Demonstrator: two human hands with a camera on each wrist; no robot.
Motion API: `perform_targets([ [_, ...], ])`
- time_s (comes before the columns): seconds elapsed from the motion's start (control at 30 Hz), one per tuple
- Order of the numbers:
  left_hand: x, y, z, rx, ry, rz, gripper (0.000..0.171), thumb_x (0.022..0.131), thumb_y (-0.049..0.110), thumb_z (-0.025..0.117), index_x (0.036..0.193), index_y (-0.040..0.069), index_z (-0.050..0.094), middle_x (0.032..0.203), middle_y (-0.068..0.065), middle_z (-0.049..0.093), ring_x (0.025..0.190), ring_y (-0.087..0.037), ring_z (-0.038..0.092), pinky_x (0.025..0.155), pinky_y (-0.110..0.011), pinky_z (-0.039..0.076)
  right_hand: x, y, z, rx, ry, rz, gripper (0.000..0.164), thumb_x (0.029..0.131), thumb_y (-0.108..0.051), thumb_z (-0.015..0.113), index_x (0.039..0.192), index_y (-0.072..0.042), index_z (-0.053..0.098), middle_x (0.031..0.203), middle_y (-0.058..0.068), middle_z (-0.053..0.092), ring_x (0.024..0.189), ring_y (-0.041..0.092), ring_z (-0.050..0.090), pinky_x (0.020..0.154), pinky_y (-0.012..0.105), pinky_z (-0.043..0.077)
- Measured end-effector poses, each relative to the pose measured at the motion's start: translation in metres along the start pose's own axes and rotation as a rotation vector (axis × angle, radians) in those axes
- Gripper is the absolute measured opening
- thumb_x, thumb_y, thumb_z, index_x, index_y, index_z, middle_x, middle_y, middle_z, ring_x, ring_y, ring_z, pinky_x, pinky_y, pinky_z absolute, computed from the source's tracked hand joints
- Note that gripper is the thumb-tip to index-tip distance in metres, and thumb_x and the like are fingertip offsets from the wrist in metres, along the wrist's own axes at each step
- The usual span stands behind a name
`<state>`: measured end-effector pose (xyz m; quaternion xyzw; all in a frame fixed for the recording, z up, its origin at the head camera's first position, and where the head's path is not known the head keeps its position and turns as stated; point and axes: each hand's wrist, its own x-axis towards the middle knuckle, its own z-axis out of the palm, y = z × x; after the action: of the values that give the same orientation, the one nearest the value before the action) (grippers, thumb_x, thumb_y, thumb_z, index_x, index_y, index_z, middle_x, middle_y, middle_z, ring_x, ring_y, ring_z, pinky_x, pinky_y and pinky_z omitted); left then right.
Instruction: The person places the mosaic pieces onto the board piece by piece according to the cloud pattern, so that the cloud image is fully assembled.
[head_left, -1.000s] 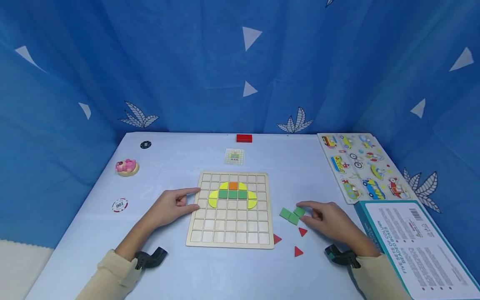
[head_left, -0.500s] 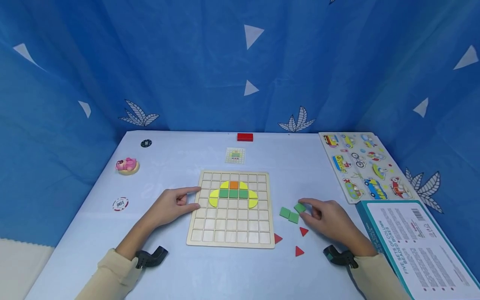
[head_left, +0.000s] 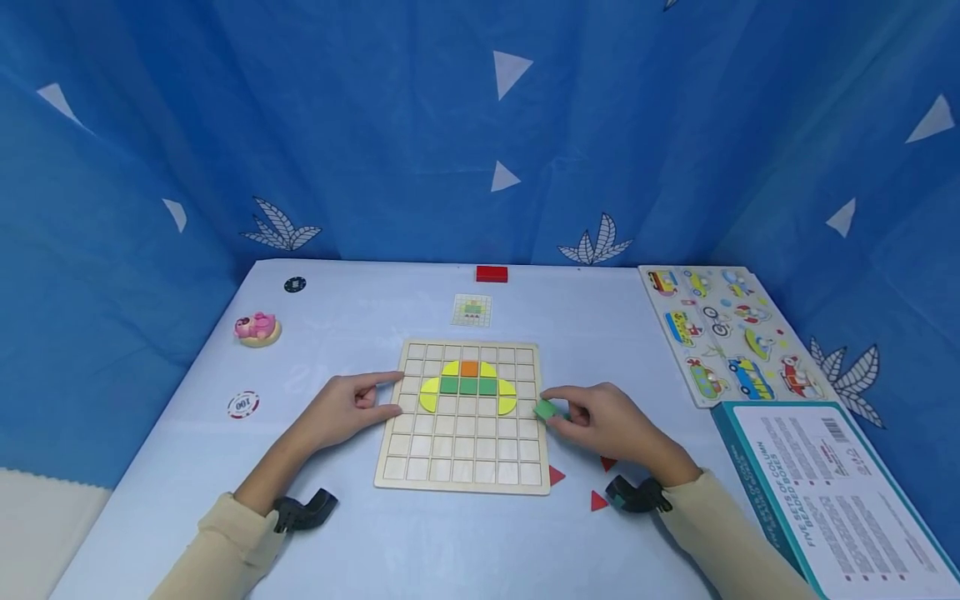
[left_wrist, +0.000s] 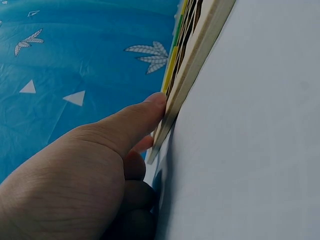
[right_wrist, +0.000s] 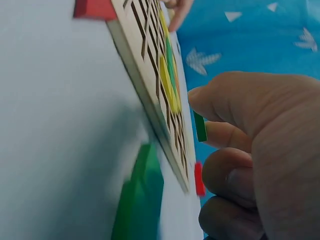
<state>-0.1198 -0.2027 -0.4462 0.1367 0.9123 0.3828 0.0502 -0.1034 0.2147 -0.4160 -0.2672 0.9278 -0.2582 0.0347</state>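
Note:
My left hand [head_left: 341, 412] touches the left edge of the wooden grid board [head_left: 457, 475] with the tips of its thumb and index finger, while the other fingers curl in. At the board's right edge, my right hand [head_left: 607, 423] pinches a green square tile [head_left: 545, 410] between thumb and index finger. On the board lie an orange square [head_left: 468, 368], a row of green squares [head_left: 468, 386] and yellow curved pieces [head_left: 506, 397]. Two more green tiles [right_wrist: 140, 200] lie on the table under my right hand, hidden in the head view.
Red triangles [head_left: 597, 501] lie right of the board. Behind it are a small pattern card [head_left: 472, 310] and a red block [head_left: 492, 274]. A picture puzzle [head_left: 727, 333] and a teal-edged box [head_left: 840, 492] line the right side. A pink figurine [head_left: 257, 327] and chips [head_left: 243, 405] sit left.
My right hand has picked up a green tile from the group on the right and carried it left to the board's edge. My left hand stays at the board's left edge.

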Motion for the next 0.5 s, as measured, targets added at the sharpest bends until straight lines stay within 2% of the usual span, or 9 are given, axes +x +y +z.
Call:
perform_targets([
  [0.3, 0.001, -0.001, 0.006, 0.003, -0.019, 0.001, 0.056, 0.086, 0.042, 0.083, 0.136, 0.020, 0.068, 0.057, 0.007, 0.040, 0.053, -0.012, 0.040, 0.053, -0.029, 0.033, 0.035, -0.020, 0.014, 0.025, -0.147, -0.073, 0.037, 0.092, -0.036, 0.076, 0.127, -0.024, 0.073, 0.054, -0.013, 0.040, 0.049, 0.006, 0.043, 0.050, 0.025, 0.031],
  [0.5, -0.001, -0.002, 0.001, 0.012, 0.002, 0.004, 0.056, 0.086, 0.041, 0.083, 0.135, 0.018, 0.068, 0.057, 0.007, 0.040, 0.052, -0.012, 0.040, 0.052, -0.028, 0.033, 0.061, -0.027, 0.024, -0.003, -0.211, -0.193, 0.037, 0.095, -0.037, 0.072, 0.129, -0.023, 0.072, 0.052, -0.013, 0.040, 0.046, 0.007, 0.042, 0.051, 0.024, 0.030],
])
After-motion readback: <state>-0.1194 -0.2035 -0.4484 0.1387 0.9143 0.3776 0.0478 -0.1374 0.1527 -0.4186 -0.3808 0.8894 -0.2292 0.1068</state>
